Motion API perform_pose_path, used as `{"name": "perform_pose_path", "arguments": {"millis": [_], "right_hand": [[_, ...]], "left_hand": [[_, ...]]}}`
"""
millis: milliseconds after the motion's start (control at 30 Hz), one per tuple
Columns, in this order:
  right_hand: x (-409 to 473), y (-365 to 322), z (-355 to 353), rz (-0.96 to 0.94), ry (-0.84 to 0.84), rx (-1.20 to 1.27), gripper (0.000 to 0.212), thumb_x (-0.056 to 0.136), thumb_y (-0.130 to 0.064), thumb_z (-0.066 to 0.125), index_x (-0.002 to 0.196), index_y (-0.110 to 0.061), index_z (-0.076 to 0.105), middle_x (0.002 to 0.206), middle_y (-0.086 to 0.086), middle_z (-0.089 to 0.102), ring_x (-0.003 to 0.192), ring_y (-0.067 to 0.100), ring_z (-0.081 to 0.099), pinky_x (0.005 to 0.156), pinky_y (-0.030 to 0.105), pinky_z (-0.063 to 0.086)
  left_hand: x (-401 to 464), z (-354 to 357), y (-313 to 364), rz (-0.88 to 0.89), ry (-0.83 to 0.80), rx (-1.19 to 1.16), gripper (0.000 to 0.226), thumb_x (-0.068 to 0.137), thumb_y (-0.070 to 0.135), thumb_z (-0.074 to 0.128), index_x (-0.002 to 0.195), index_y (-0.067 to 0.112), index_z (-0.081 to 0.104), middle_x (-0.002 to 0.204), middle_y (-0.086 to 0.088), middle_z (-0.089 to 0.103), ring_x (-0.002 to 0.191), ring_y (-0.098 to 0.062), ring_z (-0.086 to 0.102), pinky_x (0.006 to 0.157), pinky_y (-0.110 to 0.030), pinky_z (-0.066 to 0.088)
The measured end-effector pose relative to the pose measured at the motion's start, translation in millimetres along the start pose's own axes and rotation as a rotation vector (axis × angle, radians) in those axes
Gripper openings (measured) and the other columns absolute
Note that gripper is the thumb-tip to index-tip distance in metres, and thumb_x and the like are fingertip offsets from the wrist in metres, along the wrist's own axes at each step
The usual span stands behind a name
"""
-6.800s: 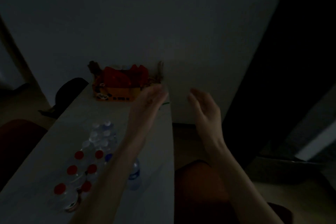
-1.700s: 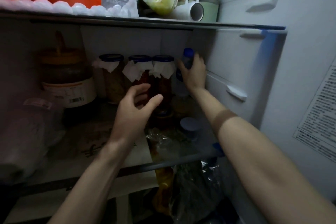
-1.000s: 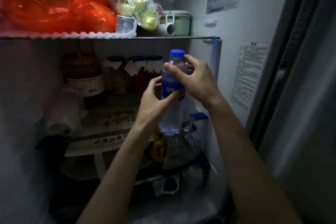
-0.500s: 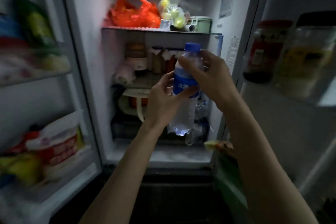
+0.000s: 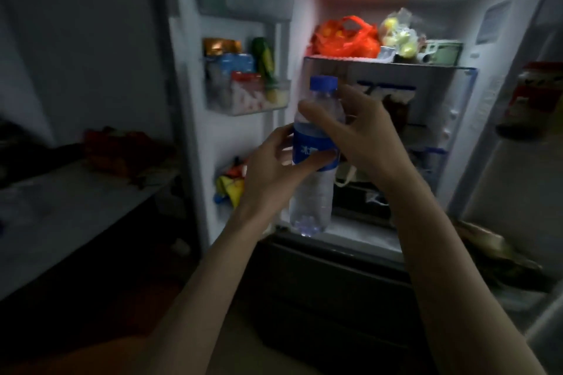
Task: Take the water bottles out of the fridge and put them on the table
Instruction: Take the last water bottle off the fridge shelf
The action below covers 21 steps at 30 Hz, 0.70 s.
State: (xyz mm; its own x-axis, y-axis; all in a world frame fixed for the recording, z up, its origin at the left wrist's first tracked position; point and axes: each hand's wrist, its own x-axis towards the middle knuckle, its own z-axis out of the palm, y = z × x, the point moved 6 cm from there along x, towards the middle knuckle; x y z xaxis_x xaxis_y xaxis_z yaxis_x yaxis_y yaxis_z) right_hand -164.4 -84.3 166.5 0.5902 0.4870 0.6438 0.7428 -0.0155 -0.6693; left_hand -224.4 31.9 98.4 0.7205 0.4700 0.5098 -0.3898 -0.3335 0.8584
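Behind my hands the open fridge point(image 5: 393, 143) fills centre and right of the frame; the table point(image 5: 70, 207) now shows at left, unlike half a second ago. My left hand point(image 5: 274, 173) grips the water bottle point(image 5: 315, 158) at its blue label point(image 5: 313, 151), white characters unreadable. My right hand point(image 5: 362, 134) holds its upper part, fingers loosely curled.

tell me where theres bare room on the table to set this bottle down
The near and middle stretch of the table, ahead of the red pile, looks bare, though it is dark. The far end by the fridge door is crowded. Both the left hand and right hand grip the bottle.
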Motion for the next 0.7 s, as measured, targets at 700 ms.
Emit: {"name": "perform_pose_path", "arguments": {"millis": [700], "right_hand": [[-51,-228,518,-0.083,-0.378,0.337,0.036,0.089,-0.045,0.067,0.115,-0.02,0.066,0.099,-0.007,0.073,0.089,0.001,0.069,0.078,0.025,0.059]], "left_hand": [[-151,-552,-30,-0.11,0.373,0.201,0.046,0.078,0.016,0.08,0.118,0.026,0.06,0.105,0.017,0.069,0.102,0.0,0.066,0.085,-0.021,0.055]]}}
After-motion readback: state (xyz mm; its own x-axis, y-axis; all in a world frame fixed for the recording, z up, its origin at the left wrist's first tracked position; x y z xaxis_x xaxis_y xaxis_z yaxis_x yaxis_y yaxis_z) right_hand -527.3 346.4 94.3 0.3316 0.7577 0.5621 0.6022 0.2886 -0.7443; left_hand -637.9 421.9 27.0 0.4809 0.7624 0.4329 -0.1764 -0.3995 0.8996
